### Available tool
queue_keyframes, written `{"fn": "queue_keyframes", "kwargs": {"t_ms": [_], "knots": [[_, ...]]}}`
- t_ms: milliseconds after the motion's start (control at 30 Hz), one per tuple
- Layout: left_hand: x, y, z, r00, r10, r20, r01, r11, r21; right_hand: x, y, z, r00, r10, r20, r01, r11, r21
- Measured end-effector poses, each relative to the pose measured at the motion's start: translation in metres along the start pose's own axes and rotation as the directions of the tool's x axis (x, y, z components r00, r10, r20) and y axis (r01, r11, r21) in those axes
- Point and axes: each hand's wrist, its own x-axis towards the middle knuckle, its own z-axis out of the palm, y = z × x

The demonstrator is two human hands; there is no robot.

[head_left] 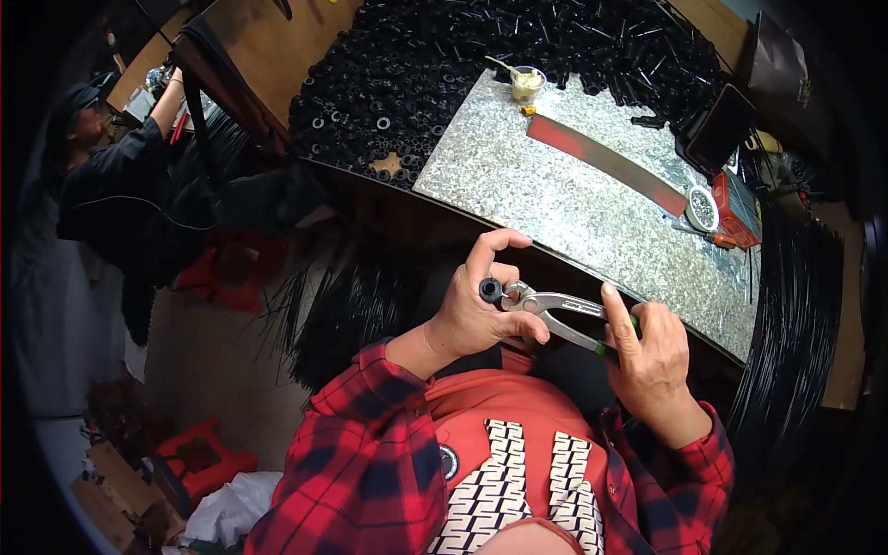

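Note:
My left hand (464, 313) is raised in front of my chest. Its lower fingers curl round a black tubular part (490, 290) whose round end shows, while the thumb and index finger stand apart. My right hand (650, 356) grips silver pliers (572, 303) by their green-ended handles, index finger stretched along them. The jaws are at the black part beside my left fingers; I cannot tell whether they clamp a small ring there. Both hands are just off the near edge of the speckled tabletop (499, 176).
Piles of black tubular parts (555, 42) cover the table's far side. On it are a cup of pale paste (528, 85), a red-grey strip (606, 165), a white bowl (702, 209), a red box (737, 208) and a screwdriver (720, 240). Black rods (791, 314) hang right; another person (111, 166) works left.

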Motion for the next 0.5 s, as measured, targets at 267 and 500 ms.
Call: {"fn": "queue_keyframes", "kwargs": {"t_ms": [267,500], "knots": [[0.001,-0.003,0.0,0.999,0.017,0.035,-0.018,0.999,0.037,0.003,-0.001,-0.016,0.972,0.054,0.23,-0.097,0.978,0.183],[0.002,-0.01,-0.002,1.0,0.022,0.02,-0.022,1.0,-0.021,0.007,0.001,-0.018,0.986,0.046,0.158,-0.083,0.967,0.24]]}}
